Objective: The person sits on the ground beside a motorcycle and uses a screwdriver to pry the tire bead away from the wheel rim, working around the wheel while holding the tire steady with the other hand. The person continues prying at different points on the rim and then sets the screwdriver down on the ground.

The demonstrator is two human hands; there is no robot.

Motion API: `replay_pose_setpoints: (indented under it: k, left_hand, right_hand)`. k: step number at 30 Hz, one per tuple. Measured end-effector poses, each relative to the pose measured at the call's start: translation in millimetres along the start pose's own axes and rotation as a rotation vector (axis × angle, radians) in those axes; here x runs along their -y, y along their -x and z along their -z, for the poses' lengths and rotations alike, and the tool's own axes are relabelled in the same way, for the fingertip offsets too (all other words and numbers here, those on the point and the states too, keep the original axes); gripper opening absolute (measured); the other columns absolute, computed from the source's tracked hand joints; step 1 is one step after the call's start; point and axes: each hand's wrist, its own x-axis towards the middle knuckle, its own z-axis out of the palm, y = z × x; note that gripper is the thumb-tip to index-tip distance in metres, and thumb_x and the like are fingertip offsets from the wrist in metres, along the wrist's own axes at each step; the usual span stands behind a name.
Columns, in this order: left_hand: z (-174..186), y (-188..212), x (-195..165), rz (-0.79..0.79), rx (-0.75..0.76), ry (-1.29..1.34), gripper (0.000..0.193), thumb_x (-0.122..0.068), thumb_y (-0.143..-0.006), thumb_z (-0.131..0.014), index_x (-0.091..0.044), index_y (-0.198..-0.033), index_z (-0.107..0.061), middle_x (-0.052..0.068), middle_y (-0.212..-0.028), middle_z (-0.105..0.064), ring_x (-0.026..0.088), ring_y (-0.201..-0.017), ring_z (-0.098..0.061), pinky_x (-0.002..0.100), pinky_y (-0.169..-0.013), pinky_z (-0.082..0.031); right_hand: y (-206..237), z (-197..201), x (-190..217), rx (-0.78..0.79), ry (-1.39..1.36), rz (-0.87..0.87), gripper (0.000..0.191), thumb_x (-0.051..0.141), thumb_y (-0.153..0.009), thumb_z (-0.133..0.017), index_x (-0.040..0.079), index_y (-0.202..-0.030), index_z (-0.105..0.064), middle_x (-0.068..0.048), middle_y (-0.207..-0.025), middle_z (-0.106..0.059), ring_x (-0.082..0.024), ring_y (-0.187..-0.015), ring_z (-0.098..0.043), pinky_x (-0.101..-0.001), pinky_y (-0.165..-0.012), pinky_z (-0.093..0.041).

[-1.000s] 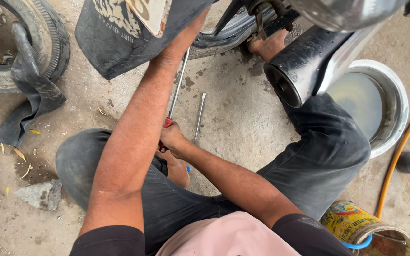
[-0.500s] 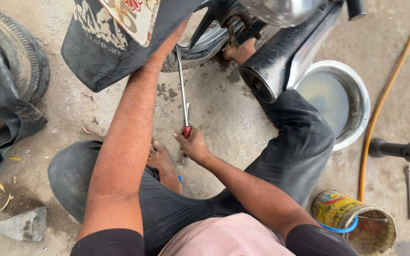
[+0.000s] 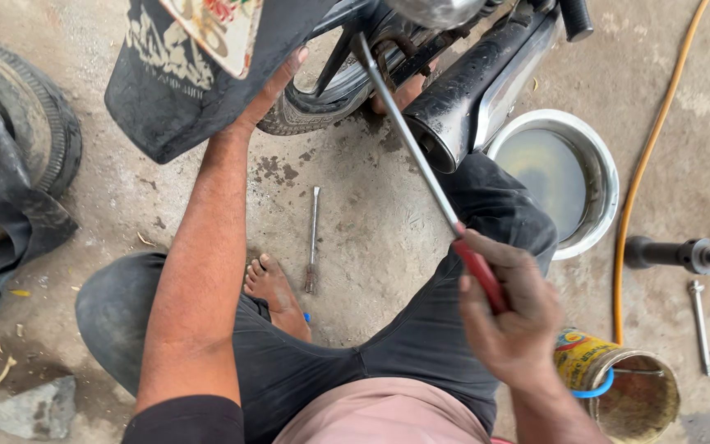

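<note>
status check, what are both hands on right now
Right hand gripping red-handled long screwdriver, tip up in the motorcycle's rear wheel area. Left hand up by the rear tyre, mostly hidden under the black mudguard. Metal rod loose on the ground.

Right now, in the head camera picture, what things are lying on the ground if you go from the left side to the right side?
Old tyre → grey stone → thin metal rod → steel bowl → orange hose → small bolt.
</note>
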Motion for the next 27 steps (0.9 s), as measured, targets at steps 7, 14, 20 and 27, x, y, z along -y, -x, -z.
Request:
replay_pose_setpoints:
  k: [7,14,20,27]
  left_hand:
    - [-2.4,-4.9,24.2,-0.265,-0.105,-0.066,0.066,-0.044,-0.101,-0.082,-0.005,-0.147,-0.055,0.022,-0.147,-0.06,0.036,-0.138,-0.054,0.046,-0.115,-0.044]
    - [-2.6,-0.6,23.4,-0.068,-0.045,0.084,0.075,-0.059,-0.094,-0.083,-0.01,-0.145,-0.058,0.016,-0.145,-0.063,0.034,-0.14,-0.057,0.041,-0.119,-0.049]
    - [-4.1,-2.7,7.9,0.004,-0.066,0.099,0.074,-0.053,-0.095,-0.083,-0.004,-0.142,-0.055,0.019,-0.141,-0.057,0.036,-0.132,-0.052,0.044,-0.11,-0.044]
    - [-2.6,-1.0,-19.3,-0.179,-0.155,-0.265,0.05,-0.046,-0.102,-0.08,-0.006,-0.13,-0.07,0.01,-0.133,-0.071,0.028,-0.119,-0.068,0.042,-0.106,-0.052]
  right_hand:
    - [-83.1,-21.4,-19.9,-0.001,-0.1,0.038,0.03,-0.002,-0.095,-0.063,0.002,-0.125,-0.069,-0.006,-0.084,-0.067,-0.009,-0.067,-0.058,-0.0247,-0.063,-0.047]
    - [-39.0,19.5,-66.9,-0.015,-0.36,-0.106,0.028,-0.004,-0.099,-0.061,0.0,-0.127,-0.064,-0.001,-0.082,-0.062,-0.004,-0.069,-0.052,-0.0208,-0.06,-0.036]
    - [-91.3,28.1,-35.2,-0.189,-0.157,-0.072,0.016,-0.002,-0.106,-0.065,-0.001,-0.123,-0.066,-0.003,-0.088,-0.07,-0.003,-0.069,-0.062,-0.0186,-0.057,-0.043]
    - [-113.2,1.8,-120.9,-0.169,-0.271,0.007,0.017,-0.005,-0.111,-0.063,-0.001,-0.128,-0.066,-0.004,-0.088,-0.071,-0.004,-0.075,-0.066,-0.0185,-0.066,-0.052]
